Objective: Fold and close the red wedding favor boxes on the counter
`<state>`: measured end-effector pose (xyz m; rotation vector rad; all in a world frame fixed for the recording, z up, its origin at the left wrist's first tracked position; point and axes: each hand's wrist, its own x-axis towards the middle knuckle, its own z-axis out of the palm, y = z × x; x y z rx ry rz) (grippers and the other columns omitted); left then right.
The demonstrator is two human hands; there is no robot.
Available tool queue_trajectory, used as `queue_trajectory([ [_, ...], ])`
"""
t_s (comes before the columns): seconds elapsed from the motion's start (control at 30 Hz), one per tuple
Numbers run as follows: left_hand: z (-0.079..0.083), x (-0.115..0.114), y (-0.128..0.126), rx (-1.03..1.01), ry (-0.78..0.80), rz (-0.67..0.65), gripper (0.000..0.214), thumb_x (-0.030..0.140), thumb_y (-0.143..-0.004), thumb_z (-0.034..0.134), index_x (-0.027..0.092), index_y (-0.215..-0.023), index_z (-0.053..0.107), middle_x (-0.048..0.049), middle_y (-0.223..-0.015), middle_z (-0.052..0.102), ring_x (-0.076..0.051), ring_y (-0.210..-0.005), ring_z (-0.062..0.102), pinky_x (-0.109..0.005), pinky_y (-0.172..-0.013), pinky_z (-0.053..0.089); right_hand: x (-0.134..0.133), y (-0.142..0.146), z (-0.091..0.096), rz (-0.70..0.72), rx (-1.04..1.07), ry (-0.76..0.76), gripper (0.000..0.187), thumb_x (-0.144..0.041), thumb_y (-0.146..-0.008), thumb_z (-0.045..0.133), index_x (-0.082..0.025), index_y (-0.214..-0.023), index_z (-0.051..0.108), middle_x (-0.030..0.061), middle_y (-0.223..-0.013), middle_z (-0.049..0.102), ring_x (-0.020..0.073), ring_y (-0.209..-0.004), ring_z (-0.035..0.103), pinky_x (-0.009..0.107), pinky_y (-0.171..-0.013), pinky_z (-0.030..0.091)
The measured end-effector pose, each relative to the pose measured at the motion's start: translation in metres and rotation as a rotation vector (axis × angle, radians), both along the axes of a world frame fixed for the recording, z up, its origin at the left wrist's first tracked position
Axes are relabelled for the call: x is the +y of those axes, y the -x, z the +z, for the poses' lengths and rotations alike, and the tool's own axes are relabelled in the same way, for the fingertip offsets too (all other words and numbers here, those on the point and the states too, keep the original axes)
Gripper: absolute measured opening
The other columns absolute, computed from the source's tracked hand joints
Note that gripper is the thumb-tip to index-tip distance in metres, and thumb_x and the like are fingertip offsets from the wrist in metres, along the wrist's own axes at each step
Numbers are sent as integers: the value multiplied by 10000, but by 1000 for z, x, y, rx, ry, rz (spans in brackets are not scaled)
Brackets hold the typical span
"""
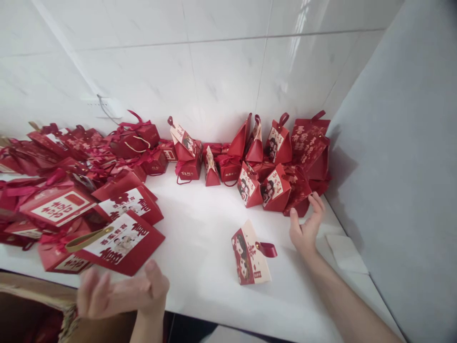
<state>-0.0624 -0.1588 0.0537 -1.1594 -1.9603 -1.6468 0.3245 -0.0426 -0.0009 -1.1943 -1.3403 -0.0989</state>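
My right hand (307, 224) is at the right end of a row of small red gift boxes. Its thumb and fingers are on the front corner of a dark red gift box (298, 191) with gold print. Two cartoon-couple boxes, one in the middle (277, 188) and one at the left (249, 186), stand beside it. A cream and red box (250, 256) with a ribbon loop is on the white table (200, 238), apart from both hands. My left hand (121, 291), slightly blurred, is palm up with fingers apart and holds nothing. Just beyond it is a red box with a white printed panel (123, 243).
Many red boxes with ribbons (60, 200) are piled at the left. More boxes (187, 164) stand along the tiled wall (221, 76). A grey panel (396, 143) bounds the right side. An open cardboard carton (35, 290) is at the lower left.
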Motion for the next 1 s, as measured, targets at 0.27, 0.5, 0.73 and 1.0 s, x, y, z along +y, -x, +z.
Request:
queue_trajectory([
  [0.27, -36, 7, 34, -440, 73, -22, 1020, 393, -697, 794, 170, -1502, 208, -188, -1499, 395, -299, -1348, 464, -522, -1140, 392, 2, 0, -1, 14, -7, -2, 568, -226, -902, 593, -168, -1432, 397, 199, -1487, 409, 302, -1427, 375, 599, -1161, 282],
  [0.5, -40, 63, 22, -123, 668, -509, 625, 397, -767, 688, 177, -1334, 544, -176, -1421, 527, -398, -1388, 422, -622, -1174, 267, 4, -2, -2, -10, -31, 20, 567, -245, -902, 580, -180, -1431, 385, 192, -1491, 394, 300, -1432, 365, 591, -1155, 289],
  [0.73, -19, 62, 32, 78, 95, 8, 664, 450, -803, 700, 146, -1358, 498, -173, -1349, 516, -321, -1291, 491, -472, -1064, 452, -1, -2, 3, -41, -65, 5, 569, -263, -900, 570, -186, -1431, 379, 197, -1515, 360, 308, -1442, 336, 608, -1152, 279],
  [1.0, -24, 135, 94, -260, 187, 26, 1088, 412, -743, 772, 27, -1511, 104, -271, -1539, 311, -312, -1432, 370, -471, -1209, 286, -5, 0, 3, -47, -154, -67, 573, -261, -864, 605, -207, -1398, 405, 177, -1500, 393, 329, -1424, 361, 685, -1154, 204],
])
